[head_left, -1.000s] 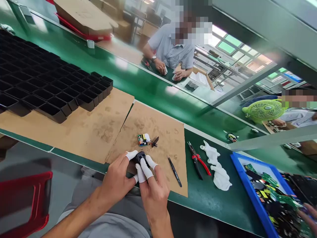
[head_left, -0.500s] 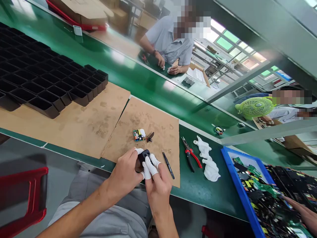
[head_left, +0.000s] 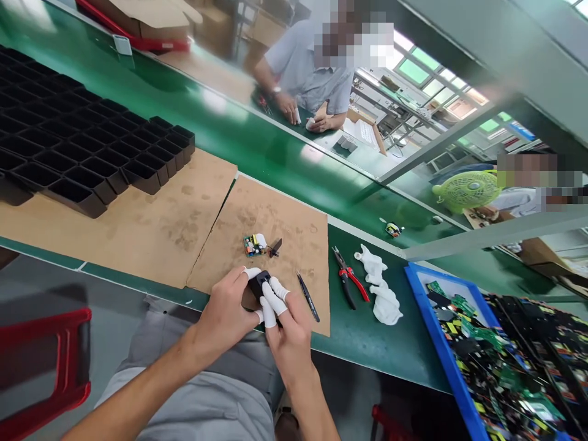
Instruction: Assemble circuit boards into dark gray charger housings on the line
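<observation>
My left hand [head_left: 229, 306] is closed around a small black plastic casing [head_left: 258, 282], near the cardboard's front edge. White finger cots cover several of my fingertips. From the other side, my right hand [head_left: 289, 324] presses its covered fingers on the same casing, hiding part of it. Just beyond lies a small circuit board [head_left: 254, 245] with a white and yellow component, joined by a wire to a dark flat piece [head_left: 276, 247]. Black tweezers [head_left: 307, 297] rest to the right of my right hand.
Red-and-black pliers [head_left: 350, 278] and crumpled white cloth [head_left: 379, 285] lie further right. A blue bin [head_left: 448, 343] holds circuit boards. Rows of black open boxes [head_left: 82, 193] stand at left on cardboard [head_left: 151, 245]. A co-worker [head_left: 305, 79] sits across the bench; a red stool [head_left: 68, 361] is at lower left.
The camera view has shifted slightly. Both hands still grip the casing, which is tilted a little differently. Another person's arm over the blue bin has left the view.
</observation>
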Demonstrator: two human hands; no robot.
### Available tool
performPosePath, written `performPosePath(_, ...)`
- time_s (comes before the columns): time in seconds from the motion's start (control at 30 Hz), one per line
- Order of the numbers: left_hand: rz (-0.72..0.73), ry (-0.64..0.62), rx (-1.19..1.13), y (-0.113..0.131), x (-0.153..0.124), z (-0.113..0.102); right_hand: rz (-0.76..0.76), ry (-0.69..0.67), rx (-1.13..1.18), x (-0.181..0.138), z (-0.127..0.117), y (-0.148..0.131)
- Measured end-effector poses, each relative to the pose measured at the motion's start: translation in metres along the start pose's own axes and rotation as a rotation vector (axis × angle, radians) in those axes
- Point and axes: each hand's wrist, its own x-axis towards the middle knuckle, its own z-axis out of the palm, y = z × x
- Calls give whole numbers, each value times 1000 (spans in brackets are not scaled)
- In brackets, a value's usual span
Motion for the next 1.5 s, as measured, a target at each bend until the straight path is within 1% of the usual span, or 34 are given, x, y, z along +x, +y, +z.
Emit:
performPosePath(0.07,3,-4,-9,-4,1,2,31,-39,32,1,-1,3)
performPosePath(0.13,11,-2,-13,-4,1,2,112,-62,90,2,-4,1)
performPosePath(0.27,21,-1,-15,-1,0,0,305,-44,206,5,-7,-7)
performPosePath(0.33,20,-7,-17,-2,0,0,368,-29,255,5,-5,-9)
performPosePath(0.4,16,-13,-19,-3,0,0,400,-21,295,6,-3,-8)
performPosePath(0.47,9,-17,-22,-3,1,-1,371,-26,282,7,-3,-8)
performPosePath(0.67,15,-19,-63,4,-2,-8,20,-56,66,6,-15,-8)
performPosePath(0.77,5,-40,-43,5,-3,-7,-61,-46,-35,0,-12,-3)
performPosePath(0.9,-6,-51,-15,2,-3,-4,-59,-22,-79,-6,-6,-1)
performPosePath(0.97,5,-46,-24,6,-4,-7,-67,-26,-90,-6,-9,-5)
performPosePath(1.07,50,-4,-60,15,-6,-15,-117,2,-135,-7,-20,-12)
performPosePath(1.13,77,2,-52,18,-7,-16,-131,18,-146,-8,-22,-13)
performPosePath(1.27,49,-50,25,7,-4,-5,-79,2,-96,-12,-9,-1)
performPosePath(1.37,42,-64,44,-3,-5,3,-60,-8,-96,-16,2,5)
performPosePath(1.5,60,-63,62,-6,-8,3,-53,22,-109,-19,4,2)
